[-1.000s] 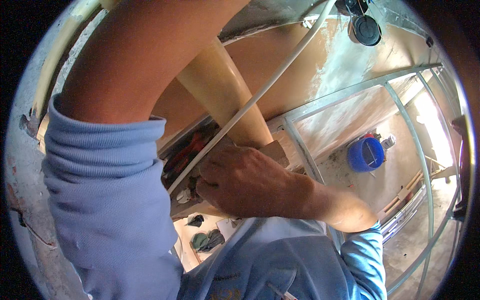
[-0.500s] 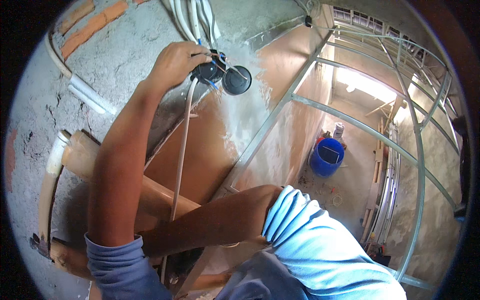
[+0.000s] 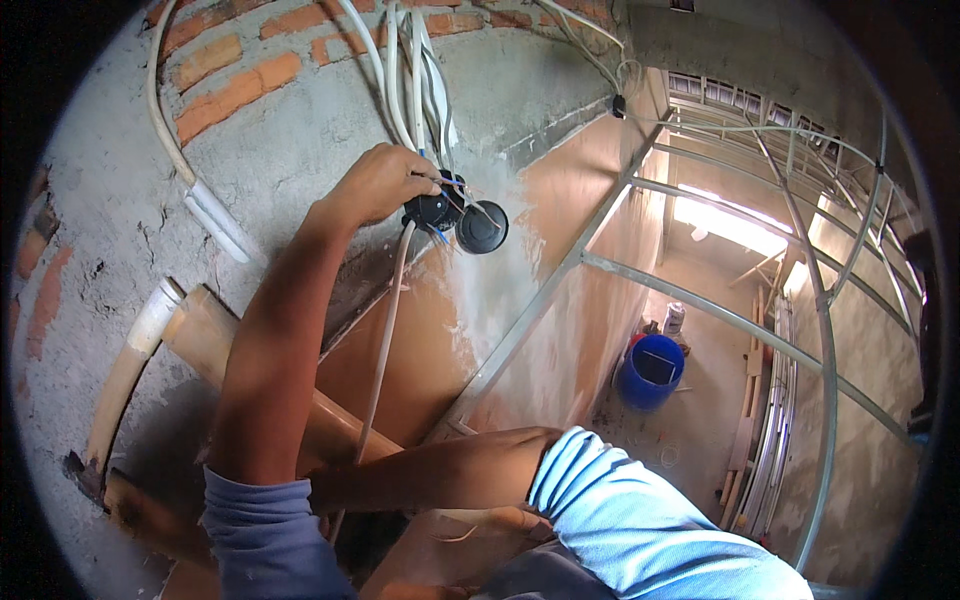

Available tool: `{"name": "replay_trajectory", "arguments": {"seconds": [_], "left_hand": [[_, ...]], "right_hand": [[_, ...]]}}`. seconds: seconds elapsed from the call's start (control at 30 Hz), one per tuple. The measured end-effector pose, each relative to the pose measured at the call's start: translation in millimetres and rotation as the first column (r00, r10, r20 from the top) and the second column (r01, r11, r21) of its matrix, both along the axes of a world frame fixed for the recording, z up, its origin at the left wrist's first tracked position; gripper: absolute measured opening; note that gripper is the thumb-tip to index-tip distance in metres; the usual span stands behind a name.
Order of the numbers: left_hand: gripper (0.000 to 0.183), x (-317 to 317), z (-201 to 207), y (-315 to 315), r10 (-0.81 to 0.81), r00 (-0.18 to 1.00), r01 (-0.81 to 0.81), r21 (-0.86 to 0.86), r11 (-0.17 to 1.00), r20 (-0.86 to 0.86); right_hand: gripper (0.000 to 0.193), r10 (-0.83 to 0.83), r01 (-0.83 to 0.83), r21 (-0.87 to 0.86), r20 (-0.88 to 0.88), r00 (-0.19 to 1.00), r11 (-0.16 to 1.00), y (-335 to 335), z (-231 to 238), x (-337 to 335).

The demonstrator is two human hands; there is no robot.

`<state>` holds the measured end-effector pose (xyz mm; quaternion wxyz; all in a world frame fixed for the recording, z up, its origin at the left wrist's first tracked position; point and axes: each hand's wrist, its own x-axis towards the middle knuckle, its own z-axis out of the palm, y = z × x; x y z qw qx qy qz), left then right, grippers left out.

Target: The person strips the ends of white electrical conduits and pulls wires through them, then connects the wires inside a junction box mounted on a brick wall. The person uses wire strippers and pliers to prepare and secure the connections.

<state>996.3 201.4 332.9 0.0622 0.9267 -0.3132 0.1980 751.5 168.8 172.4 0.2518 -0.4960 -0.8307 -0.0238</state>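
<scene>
My left hand (image 3: 385, 185) reaches up to a round black junction box (image 3: 428, 209) on the wall. Its thumb and fingers are closed on thin electrical wires (image 3: 452, 184) at the box, some with bare ends. Beside the box hangs a round black cover (image 3: 482, 227), with a pale wire crossing its face. Several white cables (image 3: 418, 80) come down to the box from above, and another white cable (image 3: 378, 370) runs down from it. My right forearm (image 3: 430, 475) is bent across, behind my left arm; that hand is hidden.
A thick tan pipe (image 3: 335, 425) slants below my left arm, near a bent pale pipe (image 3: 125, 370). Metal framing (image 3: 720, 305) stands at the right. Far below are a blue barrel (image 3: 650, 375) and long lengths of material (image 3: 770, 440) along the wall.
My view has shifted upward, so the box and my arms appear lower and more brick shows above. My left hand stays at the box, its fingers still closed on the wires.
</scene>
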Motion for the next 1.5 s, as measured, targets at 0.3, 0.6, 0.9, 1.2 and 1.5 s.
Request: {"name": "replay_trajectory", "arguments": {"seconds": [0.3, 0.6, 0.9, 1.2, 1.5], "left_hand": [[0.023, -3.7, 2.1, -5.8, 0.064, 0.997, -0.065, -0.013, 0.998, -0.035], [0.026, -6.5, 4.4, -9.0, 0.073, 0.989, -0.085, -0.092, 0.992, -0.126], [0.025, -4.4, 1.7, -7.5, 0.034, 0.993, -0.047, -0.107, 0.993, -0.116], [0.023, -6.9, -0.7, -8.7, 0.077, 0.993, -0.085, -0.098, 0.992, -0.085], [0.023, -3.1, 9.3, -6.4, 0.003, 0.999, -0.009, 0.136, 0.991, 0.045]], "right_hand": [[0.042, 0.020, -0.020, 0.016, -0.029, 0.999, 1.000, -5.5, -5.4, 0.5], [0.046, 0.061, -0.059, 0.043, -0.034, 0.998, 0.997, -12.3, -12.4, -22.8], [0.049, 0.113, -0.110, 0.069, -0.038, 0.993, 0.992, -24.4, -15.9, -35.1], [0.052, 0.155, -0.153, 0.032, -0.100, 0.983, 0.988, -83.8, -19.3, -49.8], [0.077, -0.034, 0.112, -0.056, -0.982, -0.185, 0.992, -216.4, -92.2, -5.4]]}}
